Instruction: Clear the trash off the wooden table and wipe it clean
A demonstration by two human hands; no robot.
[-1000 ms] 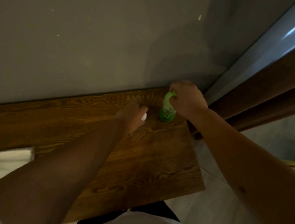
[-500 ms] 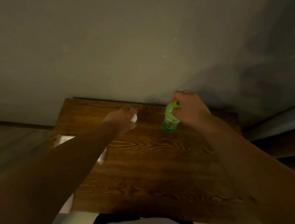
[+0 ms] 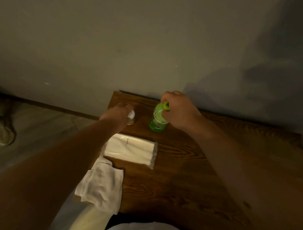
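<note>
A green plastic bottle [image 3: 157, 122] stands upright near the back of the wooden table [image 3: 193, 168]. My right hand [image 3: 180, 111] grips its neck and cap from above. My left hand [image 3: 117, 115] is closed around a small clear bottle with a white cap [image 3: 131, 117] at the table's back left corner. A white pack of tissues in clear wrap [image 3: 130, 150] lies on the table's left side. A crumpled white cloth [image 3: 101, 184] hangs over the left front edge.
A grey wall [image 3: 155, 39] runs right behind the table. The floor [image 3: 32, 129] lies to the left, with a blurred light object [image 3: 3, 132] on it. My white shirt fills the bottom edge.
The view has swung left, bringing the tissue pack, the cloth and the floor into sight. Both hands keep their holds on the two bottles at the back of the table.
</note>
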